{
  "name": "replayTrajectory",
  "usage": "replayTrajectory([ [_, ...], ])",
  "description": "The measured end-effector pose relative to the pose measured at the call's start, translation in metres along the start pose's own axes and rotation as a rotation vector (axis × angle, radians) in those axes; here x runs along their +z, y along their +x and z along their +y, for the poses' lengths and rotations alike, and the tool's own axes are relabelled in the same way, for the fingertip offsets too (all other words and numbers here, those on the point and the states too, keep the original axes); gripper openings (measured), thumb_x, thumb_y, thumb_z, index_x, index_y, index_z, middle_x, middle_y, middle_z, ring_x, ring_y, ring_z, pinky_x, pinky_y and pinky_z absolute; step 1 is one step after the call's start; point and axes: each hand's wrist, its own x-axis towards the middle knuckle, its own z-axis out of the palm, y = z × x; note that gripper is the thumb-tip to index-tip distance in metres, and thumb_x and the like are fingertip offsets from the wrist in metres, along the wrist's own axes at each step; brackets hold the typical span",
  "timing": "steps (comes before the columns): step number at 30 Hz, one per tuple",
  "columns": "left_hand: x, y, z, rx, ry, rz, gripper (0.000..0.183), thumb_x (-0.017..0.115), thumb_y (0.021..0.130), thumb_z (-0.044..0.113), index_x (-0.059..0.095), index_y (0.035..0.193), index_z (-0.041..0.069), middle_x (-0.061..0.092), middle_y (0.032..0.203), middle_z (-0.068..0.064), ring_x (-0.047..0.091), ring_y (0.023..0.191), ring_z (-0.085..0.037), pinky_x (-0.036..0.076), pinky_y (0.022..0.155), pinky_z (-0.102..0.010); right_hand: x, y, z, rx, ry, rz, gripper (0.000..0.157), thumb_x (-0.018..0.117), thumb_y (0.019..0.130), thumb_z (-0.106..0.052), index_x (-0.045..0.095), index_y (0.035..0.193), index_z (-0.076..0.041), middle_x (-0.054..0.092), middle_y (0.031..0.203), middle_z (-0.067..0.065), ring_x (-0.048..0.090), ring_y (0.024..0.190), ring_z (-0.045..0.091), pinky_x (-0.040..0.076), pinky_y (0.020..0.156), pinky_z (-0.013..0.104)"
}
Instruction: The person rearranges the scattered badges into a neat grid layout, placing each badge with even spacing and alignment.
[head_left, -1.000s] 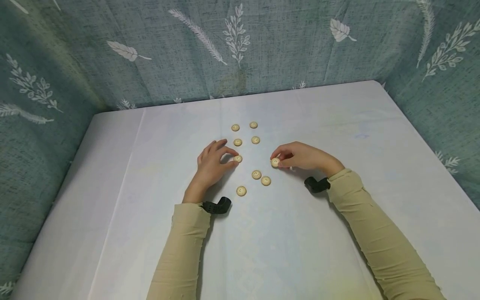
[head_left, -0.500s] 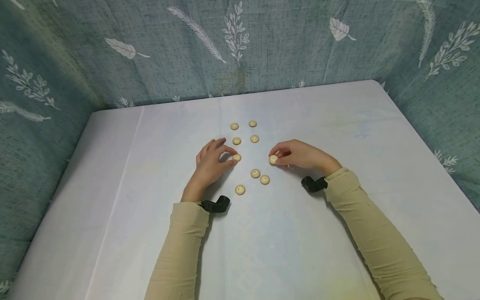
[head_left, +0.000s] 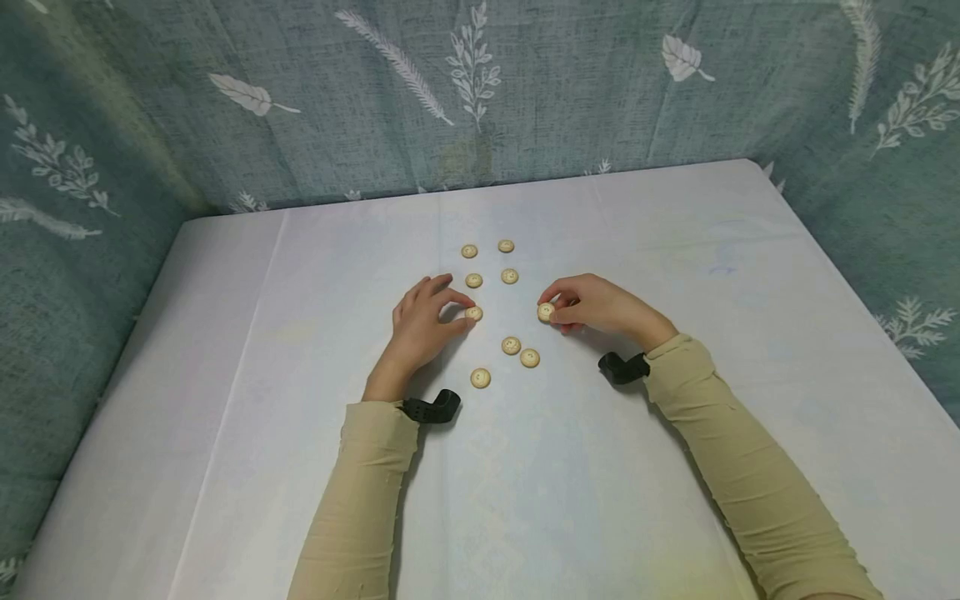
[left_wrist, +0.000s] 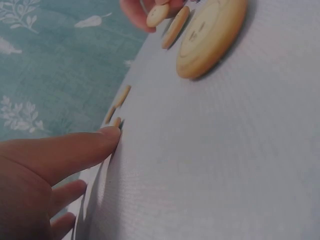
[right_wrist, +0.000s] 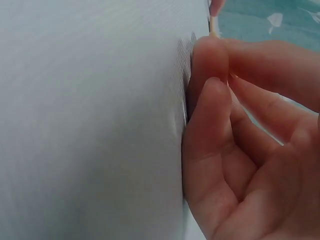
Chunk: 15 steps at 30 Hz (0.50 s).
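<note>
In the head view my left hand (head_left: 423, 333) has its thumb and index finger at the edges of a round cream button (head_left: 474, 313) on the table, pinching it, while the other fingers spread away. To its right, my right hand (head_left: 603, 308) pinches another cream button (head_left: 546, 312) between thumb and fingers, tilted and seemingly just off the cloth. The left wrist view shows this right-hand button (left_wrist: 158, 16) at the top; the left thumb (left_wrist: 95, 147) covers most of its own button. Fingers hide the right hand's button in the right wrist view.
Beyond the hands, several buttons lie in two columns, among them one button (head_left: 510, 276). Nearer lie a touching or nearly touching pair, one being a button (head_left: 529, 357), and a single button (head_left: 481, 378). White cloth covers the table (head_left: 262, 467); a green leaf-patterned curtain (head_left: 562, 100) stands behind.
My right hand has moved slightly away from me and a little left with its button. The left hand stays at its button, and the loose buttons keep their places.
</note>
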Motion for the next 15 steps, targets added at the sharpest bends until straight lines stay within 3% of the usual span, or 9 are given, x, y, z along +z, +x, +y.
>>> replayTrajectory([
  [15,0.0007,0.0002,-0.0008,0.003,0.004,0.006,0.020,0.062,0.082,0.033,0.063,0.100,0.024,0.029,0.142,-0.002,0.009,0.133,-0.025,0.005,0.101,-0.049,0.0025,0.0085,0.0027,0.068,0.084,0.052,0.025,0.058,0.086,-0.014,0.057,0.110,-0.009,0.061,0.081,0.007,0.055,0.069,0.018,0.042,0.067,0.030],
])
